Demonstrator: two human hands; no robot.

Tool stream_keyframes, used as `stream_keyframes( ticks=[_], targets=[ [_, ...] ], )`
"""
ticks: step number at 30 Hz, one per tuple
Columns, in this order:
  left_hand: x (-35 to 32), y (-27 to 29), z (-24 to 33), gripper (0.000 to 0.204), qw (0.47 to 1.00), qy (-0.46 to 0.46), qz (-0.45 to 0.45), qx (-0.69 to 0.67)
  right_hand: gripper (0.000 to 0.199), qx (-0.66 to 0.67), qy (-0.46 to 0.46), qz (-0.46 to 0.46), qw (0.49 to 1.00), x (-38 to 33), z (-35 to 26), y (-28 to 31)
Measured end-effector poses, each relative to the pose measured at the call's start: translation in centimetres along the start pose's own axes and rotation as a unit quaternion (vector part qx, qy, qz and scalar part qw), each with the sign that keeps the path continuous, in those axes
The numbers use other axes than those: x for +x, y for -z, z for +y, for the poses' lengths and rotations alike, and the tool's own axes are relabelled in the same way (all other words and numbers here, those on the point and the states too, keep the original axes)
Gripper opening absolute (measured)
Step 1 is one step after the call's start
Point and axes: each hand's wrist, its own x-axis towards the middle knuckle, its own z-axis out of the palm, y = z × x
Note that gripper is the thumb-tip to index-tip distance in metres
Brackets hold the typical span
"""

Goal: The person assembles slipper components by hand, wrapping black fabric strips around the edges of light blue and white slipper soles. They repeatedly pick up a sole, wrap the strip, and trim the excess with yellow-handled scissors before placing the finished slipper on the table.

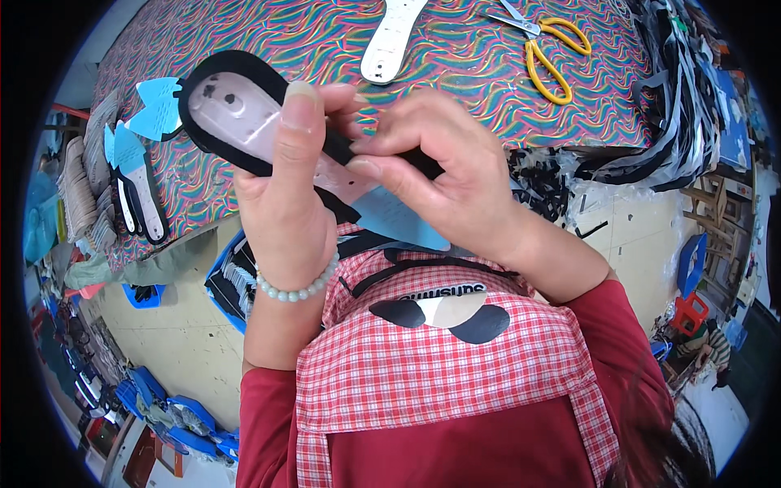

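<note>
My left hand [285,175] is closed around a shoe insole [232,114], its thumb laid across the pale underside. The insole's rounded end points up and left, its rim covered in black fabric, and its other end is light blue. At the insole's middle edge, my right hand [460,163] pinches a black fabric strip [340,149] between thumb and index finger. The left fingertips are close to that pinch; the rest of the left fingers are partly hidden behind the insole. Both hands are raised over the near edge of the table.
A colourful wavy-patterned cloth [325,41] covers the table. On it lie a bare white insole [386,53], yellow-handled scissors [534,32] spread apart and, at left, several blue-tipped insoles [145,199]. Black and clear strips [683,106] hang at right. A blue crate [232,276] stands below.
</note>
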Motion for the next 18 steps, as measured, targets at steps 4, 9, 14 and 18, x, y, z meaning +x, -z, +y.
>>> stream_keyframes(
  ticks=[4,9,14,18],
  targets=[
    [0.8,1.2,-1.2,0.043,0.992,0.02,-0.077,-0.094,0.015,-0.084,-0.009,-0.095,0.992,-0.5,-0.2,1.7],
    [1.1,0.3,-0.5,0.043,0.996,0.079,-0.011,-0.03,0.013,-0.266,-0.048,-0.181,0.946,-0.5,-1.6,1.9],
    [-0.5,-0.8,-0.3,0.036,0.996,0.032,-0.078,0.012,0.017,-0.043,-0.067,-0.074,0.994,0.7,-1.2,1.9],
    [-0.9,0.6,-0.9,0.034,0.993,0.019,-0.099,-0.066,0.021,0.096,-0.248,-0.067,0.962,-1.2,-1.6,2.6]
  ],
)
